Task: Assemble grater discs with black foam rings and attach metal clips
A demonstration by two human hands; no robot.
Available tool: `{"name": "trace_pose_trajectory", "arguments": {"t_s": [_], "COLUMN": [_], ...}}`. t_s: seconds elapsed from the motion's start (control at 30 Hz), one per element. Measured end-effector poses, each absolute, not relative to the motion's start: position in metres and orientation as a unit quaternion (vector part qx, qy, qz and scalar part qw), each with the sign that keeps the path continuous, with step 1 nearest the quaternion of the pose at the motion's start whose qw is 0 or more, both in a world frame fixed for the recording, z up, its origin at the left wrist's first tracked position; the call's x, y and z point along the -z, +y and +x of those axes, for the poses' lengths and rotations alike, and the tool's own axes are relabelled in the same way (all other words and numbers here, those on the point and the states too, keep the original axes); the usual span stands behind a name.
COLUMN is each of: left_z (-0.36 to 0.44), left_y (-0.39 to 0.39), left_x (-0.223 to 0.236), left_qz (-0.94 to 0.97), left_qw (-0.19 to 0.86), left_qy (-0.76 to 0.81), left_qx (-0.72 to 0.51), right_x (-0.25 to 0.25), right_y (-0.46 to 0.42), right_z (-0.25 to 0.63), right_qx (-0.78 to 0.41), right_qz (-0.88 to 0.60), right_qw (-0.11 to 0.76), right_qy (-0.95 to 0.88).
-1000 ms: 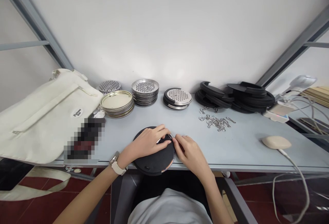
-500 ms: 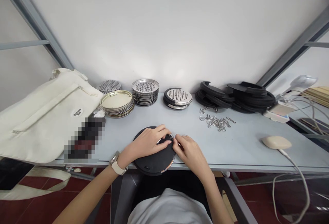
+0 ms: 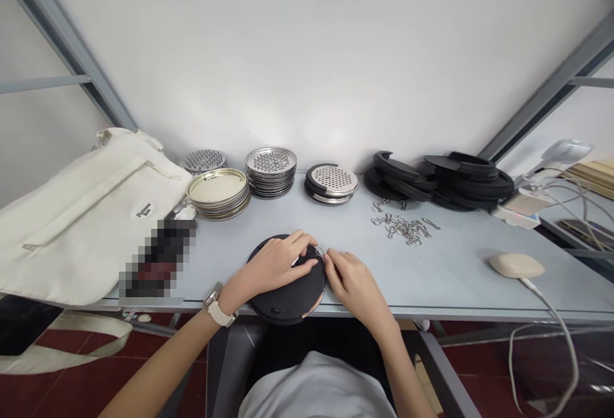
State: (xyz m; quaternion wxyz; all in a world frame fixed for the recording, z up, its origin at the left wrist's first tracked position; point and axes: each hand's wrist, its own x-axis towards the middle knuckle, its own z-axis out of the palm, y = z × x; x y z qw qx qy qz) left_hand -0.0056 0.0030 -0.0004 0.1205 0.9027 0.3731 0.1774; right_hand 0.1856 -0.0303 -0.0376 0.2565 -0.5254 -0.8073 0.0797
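Black disc (image 3: 293, 300): from my remote post, I see it at the front of the grey table (image 3: 460, 271), its near rim reaching past the edge above the person's lap.
Left hand (image 3: 281, 263): palm down across the disc, thumb stretched over its top, fingers bent toward the far right rim; I cannot tell whether it clasps the disc or simply presses on it.
Right hand (image 3: 354, 282): just beside the disc's right rim, thumb and forefinger drawn close together; whether they grip metal, I cannot tell.
Wire clip (image 3: 320, 251): at the disc's upper right rim, a small loop between the fingertips of both hands.
Loose clips (image 3: 405, 230): scattered to my right, in front of two heaps of black parts (image 3: 465, 181).
Back row: along the wall, gold-toned lids (image 3: 217, 189), a stack of grater plates (image 3: 271, 172), and perforated plates with black rims (image 3: 334, 181).
Left flank: a cream bag (image 3: 91, 213) slumps across the table's end.
Right flank: a beige corded device (image 3: 516, 265) rests near the front edge.
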Motion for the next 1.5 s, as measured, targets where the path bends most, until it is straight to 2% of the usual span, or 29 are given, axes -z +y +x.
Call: {"name": "trace_pose_trajectory", "arguments": {"t_s": [0.3,0.7,1.5], "left_z": [-0.005,-0.005,-0.006], "left_y": [0.003,0.003,0.003], "left_x": [0.001,0.000,0.001], "left_qz": [0.903,0.907,0.903], "left_qw": [0.122,0.113,0.133], "left_qy": [0.376,0.371,0.370], "left_qx": [-0.170,-0.167,-0.176], "right_x": [0.037,0.033,0.037], "right_y": [-0.025,-0.021,-0.031], "right_z": [0.186,0.189,0.186], "right_qx": [-0.074,-0.133,-0.083], "right_qz": [-0.525,-0.517,-0.523], "right_qw": [0.214,0.240,0.269], "right_qy": [-0.820,-0.811,-0.804]}}
